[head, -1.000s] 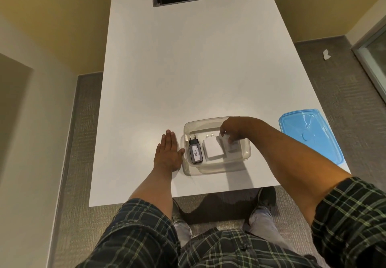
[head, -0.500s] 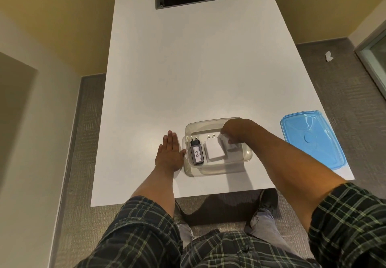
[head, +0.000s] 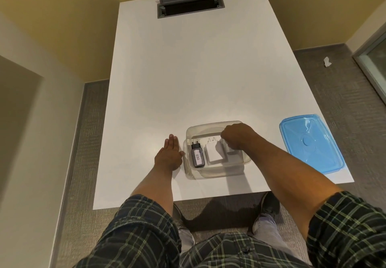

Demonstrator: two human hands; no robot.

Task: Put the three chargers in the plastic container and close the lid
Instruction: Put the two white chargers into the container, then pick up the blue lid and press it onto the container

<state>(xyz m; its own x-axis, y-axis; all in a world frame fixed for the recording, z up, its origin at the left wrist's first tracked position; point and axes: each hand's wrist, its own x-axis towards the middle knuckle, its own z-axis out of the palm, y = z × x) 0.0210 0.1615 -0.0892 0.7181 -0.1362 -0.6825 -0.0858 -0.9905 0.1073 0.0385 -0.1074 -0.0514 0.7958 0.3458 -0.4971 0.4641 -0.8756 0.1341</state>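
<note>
Right hand (head: 237, 137) covers container (head: 208, 128); table (head: 188, 79) beyond bare.

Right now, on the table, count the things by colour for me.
Black: 1, charger
White: 2, charger and the charger under the right hand
Clear: 1, container
Blue: 1, lid
Total: 5

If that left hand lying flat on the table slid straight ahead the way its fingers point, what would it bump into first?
Probably nothing: the left hand points up the bare white table, just left of the clear plastic container. The way looks free, though its thumb side might brush the container.
</note>
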